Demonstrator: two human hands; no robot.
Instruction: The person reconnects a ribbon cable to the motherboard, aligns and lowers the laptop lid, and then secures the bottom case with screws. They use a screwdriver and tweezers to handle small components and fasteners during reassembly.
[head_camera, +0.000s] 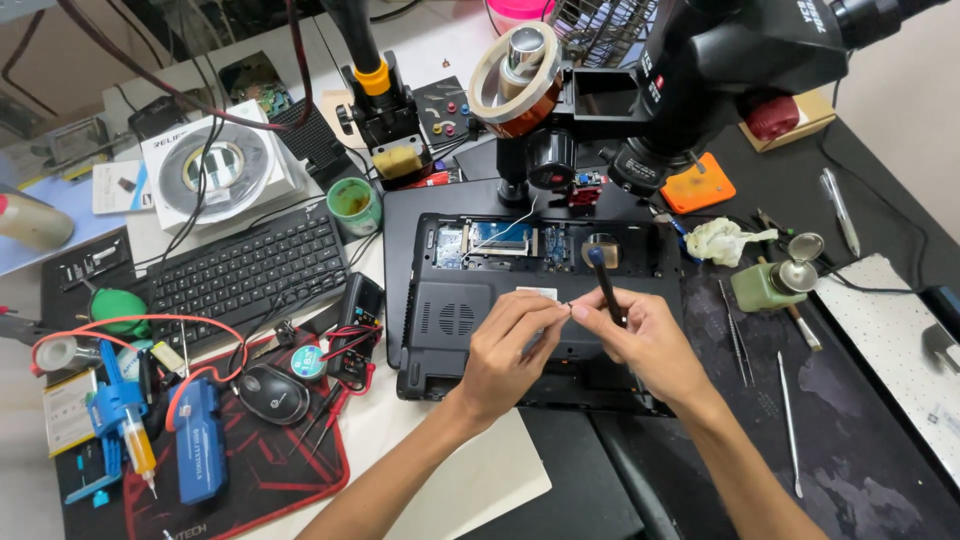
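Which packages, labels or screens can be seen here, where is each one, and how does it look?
White square box: upper left, behind the black keyboard, round dark window on top.
Small white card: left of that box, flat, rectangular.
White sticker: on the black laptop underside, above the left hand.
No screens.

2 bare forearms, no sleeves

Bright, even light from above. Soft, small shadows under the hands (590, 340). A little shine on the tape roll (515, 65). Sharp in the middle, bent and stretched at the edges.
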